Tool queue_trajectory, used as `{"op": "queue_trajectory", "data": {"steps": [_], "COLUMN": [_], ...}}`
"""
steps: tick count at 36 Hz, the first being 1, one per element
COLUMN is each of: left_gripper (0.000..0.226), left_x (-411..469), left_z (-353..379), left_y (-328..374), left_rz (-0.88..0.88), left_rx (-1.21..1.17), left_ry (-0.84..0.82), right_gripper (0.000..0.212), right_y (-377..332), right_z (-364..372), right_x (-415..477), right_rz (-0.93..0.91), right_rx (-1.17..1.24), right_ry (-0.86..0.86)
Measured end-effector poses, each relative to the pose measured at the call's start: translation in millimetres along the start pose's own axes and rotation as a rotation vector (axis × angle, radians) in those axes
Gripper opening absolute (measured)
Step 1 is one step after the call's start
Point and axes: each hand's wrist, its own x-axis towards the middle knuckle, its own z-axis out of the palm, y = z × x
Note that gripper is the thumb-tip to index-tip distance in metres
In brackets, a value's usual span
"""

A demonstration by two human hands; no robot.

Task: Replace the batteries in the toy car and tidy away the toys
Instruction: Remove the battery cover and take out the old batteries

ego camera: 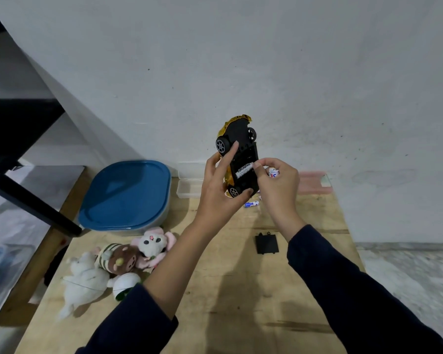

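My left hand [221, 190] grips a gold toy car [238, 139] upside down above the table, black underside toward me. Its battery bay is uncovered and a white battery [244, 169] lies inside. My right hand [276, 185] holds a white battery with red and blue print [273, 172] in its curled fingers, while thumb and forefinger touch the end of the battery in the bay. The black battery cover [267, 243] lies on the wooden table [228, 290] below my right wrist. Another blue and white battery [251, 204] lies on the table beneath the car.
A grey tub with a blue lid [127, 195] stands at the back left. Several plush toys [118, 261] lie at the left front. Clear plastic boxes [189, 183] and a pink-lidded one [313, 183] sit against the wall. A black table leg [36, 203] slants at far left.
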Motion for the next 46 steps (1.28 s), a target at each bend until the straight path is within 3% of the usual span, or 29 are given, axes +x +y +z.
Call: {"op": "queue_trajectory", "data": {"steps": [8,13,19,23,32,37,41,46], "left_gripper": [0.093,0.091,0.088,0.087,0.068,0.078,0.086,0.075], "left_x": [2,4,7,9,5,-2,2,9], "left_z": [-10,-25,-37,-43,-37,-28,-15,-2], "left_y": [5,7,14,18,18,18,18,22], "left_rz": [0.008,-0.063,-0.085,-0.096,-0.078,-0.072,-0.111,-0.079], "left_rx": [-0.057,-0.12,-0.15,-0.192,-0.192,-0.136,-0.004,0.121], "left_ry": [-0.005,-0.126,-0.317,-0.366,-0.221,-0.102,-0.148,-0.116], "right_gripper": [0.006,0.004,0.042,0.047,0.039,0.041,0.038,0.039], "right_y": [-6,-12,-27,-25,-28,-28,-27,-25], "right_z": [-6,-21,-25,-25,-18,-19,-21,-21], "right_x": [6,23,41,45,40,41,42,42], "right_rz": [0.039,-0.18,-0.231,-0.216,-0.208,-0.201,-0.221,-0.238], "right_rx": [-0.02,-0.073,-0.192,-0.187,-0.067,-0.033,-0.058,-0.083], "right_ry": [-0.145,-0.178,-0.385,-0.514,-0.435,-0.364,-0.321,-0.27]}}
